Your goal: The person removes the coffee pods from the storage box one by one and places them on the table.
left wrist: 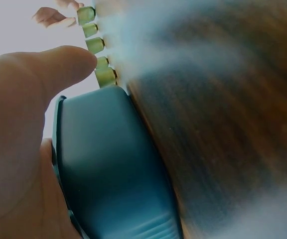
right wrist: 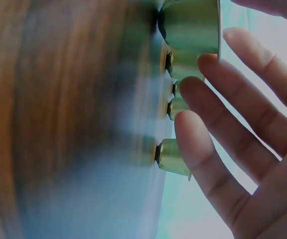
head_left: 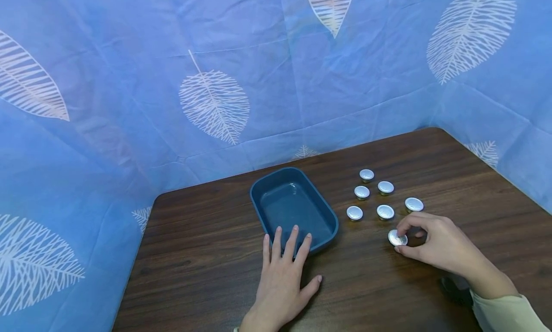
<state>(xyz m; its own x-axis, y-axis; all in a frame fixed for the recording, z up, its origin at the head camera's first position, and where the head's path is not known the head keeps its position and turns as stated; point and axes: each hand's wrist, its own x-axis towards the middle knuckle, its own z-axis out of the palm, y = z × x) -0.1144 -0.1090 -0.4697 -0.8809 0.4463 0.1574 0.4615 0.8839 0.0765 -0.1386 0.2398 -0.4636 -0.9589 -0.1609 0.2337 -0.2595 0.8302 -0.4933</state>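
Several green coffee capsules stand on the table with their silver foil lids up. My right hand [head_left: 440, 243] pinches the nearest coffee capsule [head_left: 397, 237] between thumb and index finger at its rim. In the right wrist view, that green capsule [right wrist: 191, 27] is close to the fingertips, and the other fingers of the right hand [right wrist: 248, 119] are spread apart. My left hand [head_left: 282, 284] lies at the near end of a dark blue tray [head_left: 329, 214], with straight, spread fingers over its rim. The left wrist view shows the tray's outer wall [left wrist: 113, 159] beside the thumb.
Other capsules stand right of the tray, such as a near-left one [head_left: 354, 213], a far one [head_left: 366, 175] and one by the right hand [head_left: 414, 204]. The brown wooden table [head_left: 194, 255] meets a blue leaf-print cloth [head_left: 267, 83] behind.
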